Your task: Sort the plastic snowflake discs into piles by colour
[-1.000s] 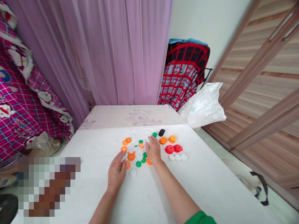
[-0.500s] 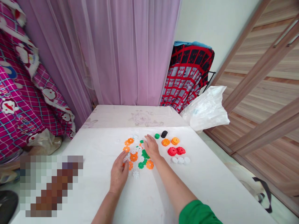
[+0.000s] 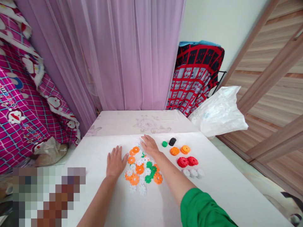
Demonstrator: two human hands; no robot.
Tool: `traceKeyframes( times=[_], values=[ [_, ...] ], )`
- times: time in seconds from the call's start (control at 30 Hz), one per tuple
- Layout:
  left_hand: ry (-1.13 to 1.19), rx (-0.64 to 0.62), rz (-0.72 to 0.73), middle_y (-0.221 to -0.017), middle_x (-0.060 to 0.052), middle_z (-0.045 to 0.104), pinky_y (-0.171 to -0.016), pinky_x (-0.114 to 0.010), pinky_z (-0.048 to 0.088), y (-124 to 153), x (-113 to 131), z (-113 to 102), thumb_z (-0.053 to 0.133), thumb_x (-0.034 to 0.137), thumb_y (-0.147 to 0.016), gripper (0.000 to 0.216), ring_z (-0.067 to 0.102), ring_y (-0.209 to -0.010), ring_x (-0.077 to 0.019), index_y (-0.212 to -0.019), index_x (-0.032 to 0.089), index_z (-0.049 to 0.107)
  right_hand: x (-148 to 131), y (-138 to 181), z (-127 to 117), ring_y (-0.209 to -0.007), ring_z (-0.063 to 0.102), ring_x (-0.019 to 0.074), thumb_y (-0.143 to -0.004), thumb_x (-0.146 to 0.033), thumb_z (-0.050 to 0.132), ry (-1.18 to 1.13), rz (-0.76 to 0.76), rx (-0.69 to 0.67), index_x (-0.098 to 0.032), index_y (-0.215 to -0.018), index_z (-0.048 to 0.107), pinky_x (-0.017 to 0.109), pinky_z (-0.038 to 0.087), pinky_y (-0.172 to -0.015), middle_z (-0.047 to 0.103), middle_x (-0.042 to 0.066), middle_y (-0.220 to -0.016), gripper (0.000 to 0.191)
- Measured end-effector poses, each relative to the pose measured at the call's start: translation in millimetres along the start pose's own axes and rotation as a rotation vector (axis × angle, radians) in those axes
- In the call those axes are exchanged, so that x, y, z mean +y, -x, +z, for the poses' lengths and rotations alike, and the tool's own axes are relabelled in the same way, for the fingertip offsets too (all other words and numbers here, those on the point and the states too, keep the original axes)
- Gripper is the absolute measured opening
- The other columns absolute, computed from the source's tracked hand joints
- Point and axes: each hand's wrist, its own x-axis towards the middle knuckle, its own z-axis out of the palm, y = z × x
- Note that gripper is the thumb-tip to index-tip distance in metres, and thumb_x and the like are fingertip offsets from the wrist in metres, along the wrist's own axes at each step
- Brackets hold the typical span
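Observation:
A loose spread of flower-shaped plastic discs lies between my hands: orange discs, green discs and white discs, some overlapping. My left hand rests open on the cloth just left of them, fingers apart, holding nothing. At the far end of the spread is my right hand, palm down with its fingers stretched out to the left. It covers part of the pieces there, so what lies under its fingertips is hidden.
Sorted stacks stand right of my right arm: a green stack, a black stack, orange stacks, red stacks and white stacks. A white plastic bag sits by the white-covered table's far right corner.
My left hand has moved off the discs to the left and spread flat. My right hand has shifted left along the far end of the spread. The view has tilted slightly.

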Motion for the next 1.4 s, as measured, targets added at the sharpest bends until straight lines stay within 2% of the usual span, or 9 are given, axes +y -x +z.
traceKeyframes(
  times=[0.2, 0.4, 0.53, 0.63, 0.73, 0.83, 1.1, 1.27, 1.4],
  values=[
    [-0.048, -0.130, 0.160, -0.150, -0.012, 0.039, -0.115, -0.051, 0.024, -17.2, 7.6, 2.8, 0.029, 0.053, -0.094, 0.064, 0.032, -0.141, -0.0274, -0.144, 0.014, 0.039, -13.4, -28.3, 3.8, -0.142, 0.027, 0.0244, -0.099, -0.039, 0.028, 0.009, -0.049, -0.210, -0.025, -0.142, 0.044, 0.053, 0.016, -0.115, 0.036, 0.006, -0.153, 0.048],
    [-0.009, -0.188, 0.228, -0.151, -0.011, 0.038, -0.116, -0.051, 0.021, -32.1, 10.7, 4.9, 0.023, 0.050, -0.096, 0.063, 0.032, -0.142, -0.0255, -0.147, 0.015, 0.034, -24.1, 1.8, 3.7, -0.137, 0.036, 0.0202, -0.100, -0.034, 0.024, -0.095, -0.169, -0.272, -0.021, -0.131, 0.056, 0.044, 0.022, -0.115, 0.048, 0.006, -0.145, 0.047],
    [0.019, -0.216, 0.310, -0.149, -0.009, 0.042, -0.116, -0.050, 0.023, -34.5, 11.9, 5.1, 0.022, 0.048, -0.096, 0.060, 0.033, -0.141, -0.0241, -0.146, 0.018, 0.037, -28.2, 50.8, -13.6, -0.128, 0.047, 0.0192, -0.099, -0.032, 0.029, -0.136, -0.223, -0.110, -0.019, -0.126, 0.058, 0.039, 0.031, -0.111, 0.059, 0.007, -0.133, 0.042],
    [0.052, -0.231, 0.381, -0.148, -0.007, 0.045, -0.116, -0.047, 0.025, -28.3, 14.3, 6.1, 0.022, 0.048, -0.097, 0.059, 0.035, -0.140, -0.0223, -0.145, 0.019, 0.038, -18.1, 100.2, -22.8, -0.128, 0.047, 0.0208, -0.099, -0.031, 0.028, -0.124, -0.053, 0.118, -0.022, -0.130, 0.054, 0.043, 0.030, -0.111, 0.059, 0.006, -0.133, 0.042],
    [0.095, -0.248, 0.443, -0.148, -0.006, 0.045, -0.116, -0.044, 0.024, -15.9, 21.6, 6.2, 0.023, 0.048, -0.096, 0.057, 0.035, -0.140, -0.0207, -0.145, 0.021, 0.039, -1.5, 145.3, -18.2, -0.131, 0.044, 0.0258, -0.097, -0.033, 0.031, -0.025, 0.135, 0.227, -0.020, -0.130, 0.056, 0.048, 0.030, -0.111, 0.055, 0.010, -0.137, 0.043],
    [0.129, -0.264, 0.472, -0.148, -0.005, 0.045, -0.116, -0.043, 0.025, -1.0, 32.5, 3.6, 0.025, 0.048, -0.096, 0.055, 0.035, -0.140, -0.0202, -0.143, 0.024, 0.042, 5.1, 167.0, -6.3, -0.133, 0.041, 0.0307, -0.095, -0.035, 0.038, 0.051, 0.242, 0.234, -0.018, -0.132, 0.056, 0.052, 0.029, -0.111, 0.050, 0.015, -0.141, 0.044],
    [0.166, -0.249, 0.474, -0.148, -0.010, 0.044, -0.114, -0.043, 0.031, 39.7, 36.6, -8.8, 0.030, 0.055, -0.094, 0.060, 0.038, -0.139, -0.0231, -0.141, 0.019, 0.045, -27.5, 143.4, 4.8, -0.131, 0.045, 0.0215, -0.092, -0.030, 0.042, -0.130, -0.060, 0.183, -0.017, -0.135, 0.052, 0.039, 0.037, -0.110, 0.050, 0.012, -0.141, 0.045],
    [0.090, -0.037, 0.412, -0.153, -0.015, 0.034, -0.112, -0.047, 0.032, 96.3, 16.2, -6.7, 0.041, 0.064, -0.087, 0.073, 0.030, -0.142, -0.0306, -0.144, 0.019, 0.040, -7.9, 167.0, 6.6, -0.118, 0.054, 0.0200, -0.093, -0.024, 0.033, -0.194, 0.092, 0.435, -0.018, -0.123, 0.061, 0.038, 0.042, -0.106, 0.062, 0.011, -0.124, 0.041],
    [-0.017, 0.036, 0.341, -0.152, -0.014, 0.037, -0.112, -0.051, 0.029, 132.5, 21.1, -3.6, 0.044, 0.065, -0.085, 0.075, 0.035, -0.140, -0.0327, -0.145, 0.021, 0.039, 0.7, 190.8, 6.3, -0.113, 0.056, 0.0227, -0.089, -0.019, 0.038, -0.083, 0.012, 0.366, -0.016, -0.111, 0.067, 0.041, 0.041, -0.106, 0.065, 0.011, -0.117, 0.036]
  ],
)
